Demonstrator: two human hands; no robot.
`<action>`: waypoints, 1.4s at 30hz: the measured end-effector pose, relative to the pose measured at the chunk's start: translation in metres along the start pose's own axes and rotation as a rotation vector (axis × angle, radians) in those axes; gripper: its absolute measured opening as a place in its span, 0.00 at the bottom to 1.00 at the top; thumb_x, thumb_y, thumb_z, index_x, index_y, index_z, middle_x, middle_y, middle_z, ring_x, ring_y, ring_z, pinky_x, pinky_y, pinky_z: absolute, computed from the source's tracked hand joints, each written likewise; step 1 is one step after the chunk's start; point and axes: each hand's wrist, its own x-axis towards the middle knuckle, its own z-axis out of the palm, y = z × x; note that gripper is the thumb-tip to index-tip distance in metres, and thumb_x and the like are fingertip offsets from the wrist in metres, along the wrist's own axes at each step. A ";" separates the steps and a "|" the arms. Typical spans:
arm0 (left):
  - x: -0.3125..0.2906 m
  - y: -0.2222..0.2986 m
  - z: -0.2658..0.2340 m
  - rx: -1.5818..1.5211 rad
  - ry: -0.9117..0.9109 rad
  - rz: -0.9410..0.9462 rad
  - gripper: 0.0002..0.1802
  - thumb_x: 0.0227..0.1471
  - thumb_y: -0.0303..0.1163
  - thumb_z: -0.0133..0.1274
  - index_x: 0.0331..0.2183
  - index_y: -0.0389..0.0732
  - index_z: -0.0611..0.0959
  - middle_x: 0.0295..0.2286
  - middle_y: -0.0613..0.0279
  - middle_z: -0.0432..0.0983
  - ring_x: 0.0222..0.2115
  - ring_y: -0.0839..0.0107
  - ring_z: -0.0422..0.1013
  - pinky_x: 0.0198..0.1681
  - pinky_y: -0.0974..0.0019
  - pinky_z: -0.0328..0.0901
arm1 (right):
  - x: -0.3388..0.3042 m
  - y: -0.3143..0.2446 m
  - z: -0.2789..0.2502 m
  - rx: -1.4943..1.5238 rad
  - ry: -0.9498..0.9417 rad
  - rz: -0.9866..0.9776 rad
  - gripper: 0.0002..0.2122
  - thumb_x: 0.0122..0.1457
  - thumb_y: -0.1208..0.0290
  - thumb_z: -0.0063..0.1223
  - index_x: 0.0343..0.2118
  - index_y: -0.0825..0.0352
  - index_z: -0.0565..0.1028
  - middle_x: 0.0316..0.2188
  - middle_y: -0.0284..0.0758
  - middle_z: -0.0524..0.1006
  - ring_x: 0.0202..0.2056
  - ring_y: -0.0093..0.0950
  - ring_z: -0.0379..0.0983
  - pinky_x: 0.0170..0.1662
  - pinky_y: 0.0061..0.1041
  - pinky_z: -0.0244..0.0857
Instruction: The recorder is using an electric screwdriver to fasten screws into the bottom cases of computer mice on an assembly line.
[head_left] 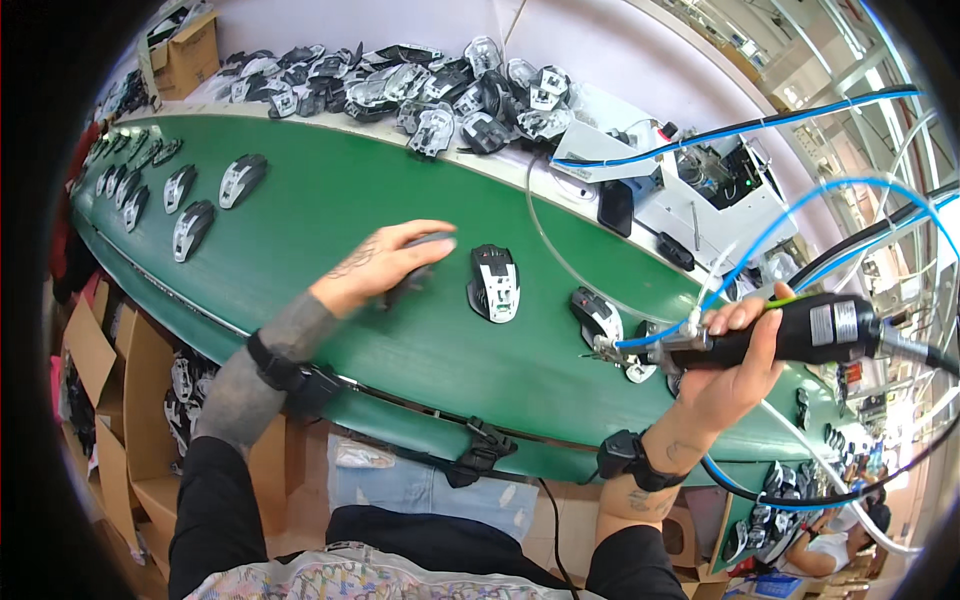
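Left hand [395, 258]: fingers closed on a dark, curved, plastic-looking piece [404, 292], held above the green-surfaced bench [350, 170]. The piece is blurred and partly covered by the hand; its exact shape cannot be told.

Right hand [735, 370]: fingers wrapped around a black, cylindrical, corded power driver [825, 328], its nose aimed leftward.

Principal relation: a black-and-white plastic mouse shell [495, 285] lies on the bench between the 2 hands, just right of the left fingers and slightly nearer the body. Its long axis runs roughly away from the wearer. The left hand is the nearer of the 2; the driver's nose is farther off, to the right. Neither touches this shell.

A 2nd, dark-and-white mouse shell [597, 318] lies at the driver's nose, long axis slanting from far left to near right. Contact between nose and shell cannot be told.

Edges: the bench's near edge runs between both shells and the body. Green surface separates the central shell from its neighbour and from the held piece. Beyond the shells, a thin translucent hose [540, 215] curves across the bench; a bright blue hose [770, 235] arches above the right hand.
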 end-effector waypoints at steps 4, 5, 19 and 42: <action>0.007 0.022 0.056 -1.094 -0.121 -0.198 0.22 0.55 0.49 0.43 0.44 0.44 0.71 0.31 0.58 0.72 0.28 0.67 0.72 0.29 0.61 0.70 | 0.006 0.015 0.022 0.066 0.126 -0.063 0.20 0.60 0.55 0.42 0.46 0.68 0.62 0.20 0.31 0.65 0.20 0.20 0.60 0.24 0.18 0.56; 0.010 0.020 0.065 -1.216 -0.145 -0.177 0.22 0.56 0.49 0.41 0.44 0.43 0.71 0.32 0.56 0.72 0.27 0.66 0.72 0.29 0.59 0.70 | 0.007 0.014 0.027 0.079 0.164 -0.079 0.24 0.59 0.48 0.41 0.45 0.67 0.63 0.19 0.31 0.65 0.18 0.20 0.59 0.22 0.18 0.55; -0.001 -0.006 0.094 -1.323 -0.140 -0.087 0.22 0.57 0.45 0.38 0.51 0.47 0.64 0.47 0.58 0.64 0.35 0.64 0.70 0.36 0.57 0.70 | 0.018 0.034 0.042 0.334 0.051 -0.170 0.42 0.46 0.26 0.22 0.42 0.67 0.65 0.14 0.34 0.66 0.12 0.23 0.58 0.15 0.21 0.54; 0.000 -0.006 0.092 -1.182 -0.047 -0.190 0.25 0.56 0.47 0.40 0.52 0.45 0.64 0.42 0.59 0.67 0.34 0.66 0.71 0.35 0.58 0.71 | 0.017 0.024 0.036 0.371 0.027 -0.192 0.41 0.47 0.28 0.30 0.44 0.68 0.65 0.17 0.33 0.65 0.14 0.22 0.59 0.16 0.19 0.52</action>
